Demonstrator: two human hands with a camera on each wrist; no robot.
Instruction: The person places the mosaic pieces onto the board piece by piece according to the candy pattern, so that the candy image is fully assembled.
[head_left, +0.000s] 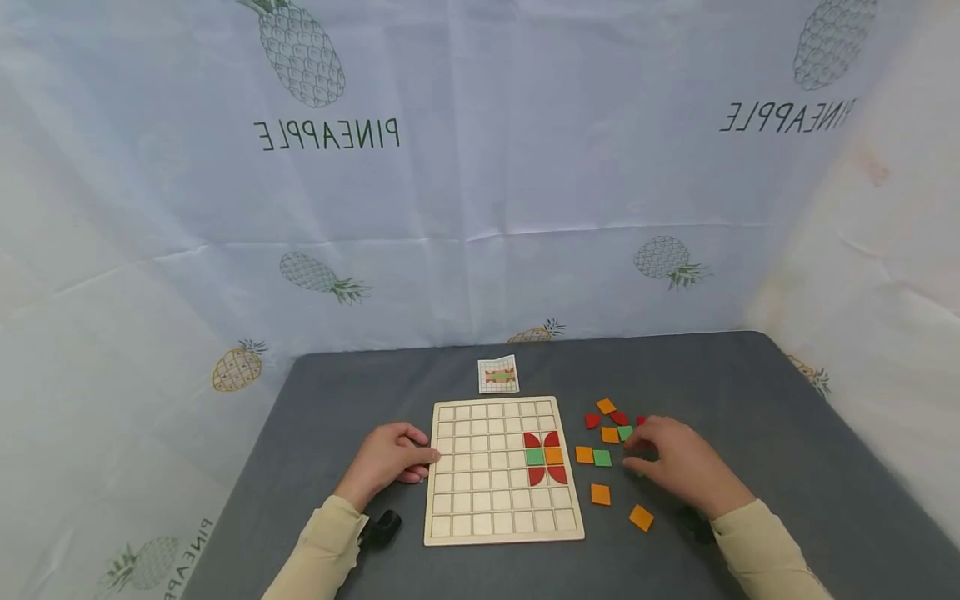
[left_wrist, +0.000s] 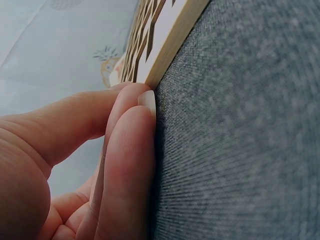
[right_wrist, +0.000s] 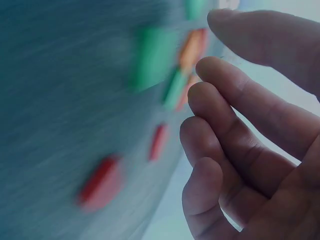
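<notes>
A light wooden grid board (head_left: 479, 481) lies on the dark table. My left hand (head_left: 390, 460) holds its left edge, thumb at the rim; in the left wrist view the fingertips meet the board's side (left_wrist: 172, 45). Set in cells at the board's right are red curved pieces (head_left: 557, 474), a green square (head_left: 535, 457) and an orange square (head_left: 553, 456). My right hand (head_left: 678, 462) hovers over loose tiles, thumb and fingers apart, nothing between them. Near it are a green tile (head_left: 602, 457), another green tile (head_left: 626, 432) and a red piece (right_wrist: 102, 185), blurred in the right wrist view.
A small pattern card (head_left: 498, 375) stands behind the board. Orange tiles (head_left: 600, 494) and red pieces (head_left: 592, 421) are scattered right of the board. A black strap piece (head_left: 382, 529) shows by the left wrist. Pineapple-print cloth (head_left: 480, 183) hangs around the table (head_left: 360, 383).
</notes>
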